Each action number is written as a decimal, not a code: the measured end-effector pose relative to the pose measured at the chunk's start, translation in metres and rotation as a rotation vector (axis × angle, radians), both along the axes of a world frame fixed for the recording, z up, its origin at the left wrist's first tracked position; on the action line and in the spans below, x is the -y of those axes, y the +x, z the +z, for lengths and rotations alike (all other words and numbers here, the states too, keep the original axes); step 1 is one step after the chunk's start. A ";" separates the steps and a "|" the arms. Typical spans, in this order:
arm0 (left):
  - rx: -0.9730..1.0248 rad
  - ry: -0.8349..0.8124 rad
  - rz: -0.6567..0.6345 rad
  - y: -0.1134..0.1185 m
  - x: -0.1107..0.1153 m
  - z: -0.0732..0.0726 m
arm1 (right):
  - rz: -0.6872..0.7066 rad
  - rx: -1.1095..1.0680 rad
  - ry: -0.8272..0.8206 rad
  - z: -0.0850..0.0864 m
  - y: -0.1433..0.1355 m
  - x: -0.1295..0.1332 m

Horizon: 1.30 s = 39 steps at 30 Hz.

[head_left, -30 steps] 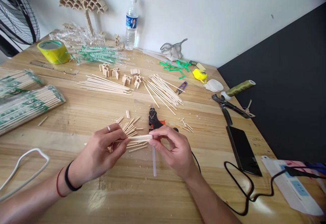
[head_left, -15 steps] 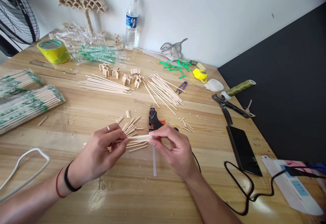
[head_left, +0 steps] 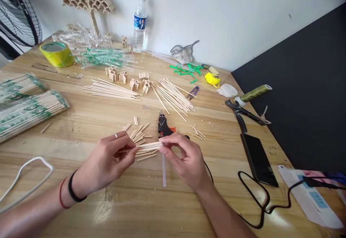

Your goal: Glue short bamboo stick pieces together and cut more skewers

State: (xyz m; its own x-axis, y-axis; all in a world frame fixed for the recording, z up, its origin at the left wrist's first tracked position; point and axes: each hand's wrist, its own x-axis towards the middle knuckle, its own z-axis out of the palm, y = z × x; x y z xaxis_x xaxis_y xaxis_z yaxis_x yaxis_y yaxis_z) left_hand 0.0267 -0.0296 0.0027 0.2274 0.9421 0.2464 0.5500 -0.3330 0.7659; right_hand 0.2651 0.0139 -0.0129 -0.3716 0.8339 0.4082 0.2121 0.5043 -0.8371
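Between my two hands a few short wooden sticks (head_left: 149, 146) lie side by side, roughly level above the table. My left hand (head_left: 112, 157) pinches their left end, and my right hand (head_left: 183, 158) pinches the right end between thumb and fingers. Under and behind them spreads a pile of cut wooden sticks (head_left: 137, 134), partly hidden by my left hand. A black glue gun (head_left: 163, 124) lies just beyond my right hand, nozzle pointing away, and a clear glue stick (head_left: 163, 171) shows below my fingers. Longer sticks (head_left: 175, 99) lie farther back.
Small glued stick pieces (head_left: 134, 84) stand mid-table. Bagged sticks (head_left: 32, 113) and a yellow tape roll (head_left: 57, 54) lie left. At right are pliers (head_left: 244, 113), a phone (head_left: 258, 158), a black cable (head_left: 263, 209) and a power strip (head_left: 313, 194). A bottle (head_left: 139, 25) stands behind.
Both hands and the sticks between them stay almost in place, with only a slight shift to the right. The objects on the table look unmoved.
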 end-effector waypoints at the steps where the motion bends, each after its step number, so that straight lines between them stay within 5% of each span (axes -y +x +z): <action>1: 0.001 -0.004 0.001 0.000 0.000 0.000 | -0.001 0.001 -0.005 0.000 0.000 0.000; 9: 0.024 -0.082 0.007 0.001 0.003 0.000 | -0.024 0.004 -0.025 -0.002 0.001 0.002; 26: 0.028 0.019 -0.014 0.000 0.000 -0.006 | -0.008 0.028 -0.082 -0.006 0.001 0.002; 39: 0.028 -0.015 0.001 0.000 0.001 -0.007 | 0.006 0.042 0.047 -0.002 0.000 -0.001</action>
State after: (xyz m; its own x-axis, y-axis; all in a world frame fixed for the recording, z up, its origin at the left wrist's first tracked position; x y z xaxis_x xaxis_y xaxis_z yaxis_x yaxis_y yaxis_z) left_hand 0.0272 -0.0308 -0.0041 0.2195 0.9461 0.2384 0.5287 -0.3207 0.7859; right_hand 0.2654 0.0153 -0.0151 -0.3941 0.8119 0.4307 0.2437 0.5441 -0.8028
